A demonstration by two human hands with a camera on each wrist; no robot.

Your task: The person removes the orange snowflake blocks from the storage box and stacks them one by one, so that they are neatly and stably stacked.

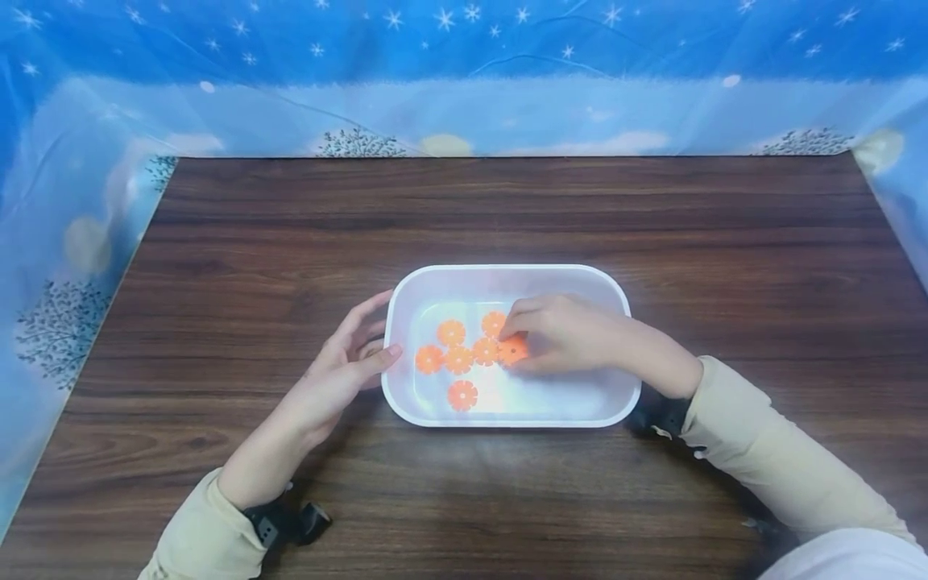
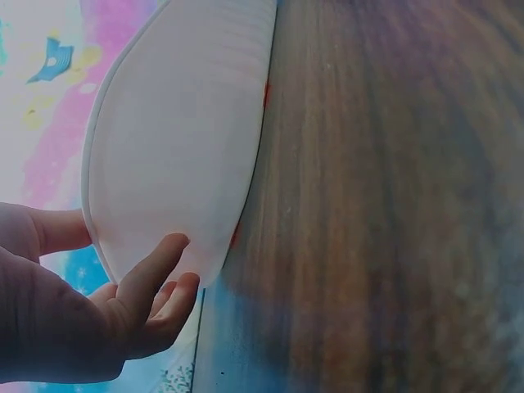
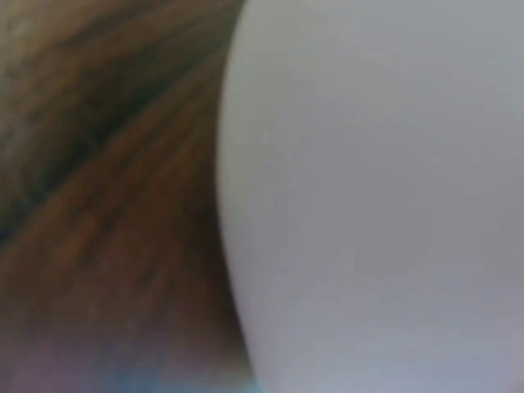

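A white rounded plastic tub [image 1: 573,396] stands on the table with several orange notched discs [image 1: 458,360] in it. My left hand [image 1: 335,379] holds the tub's left end, thumb over the rim and fingers along the outside; the left wrist view shows those fingertips [image 2: 173,241] against the outer wall [image 2: 184,139]. Reaching over the right end, my right hand [image 1: 573,332] pinches one orange disc [image 1: 513,351] between thumb and fingers. That disc sits at the right of a row of discs that overlap or touch. One disc [image 1: 462,395] lies apart, nearer the front wall.
The brown wood-grain table [image 1: 290,225] extends around the tub. A blue curtain with white snowflakes [image 1: 464,72] hangs behind and at both sides. Each wrist carries a black strapped camera [image 1: 286,524]. The right wrist view is filled mostly by the tub's blurred outer wall [image 3: 368,196].
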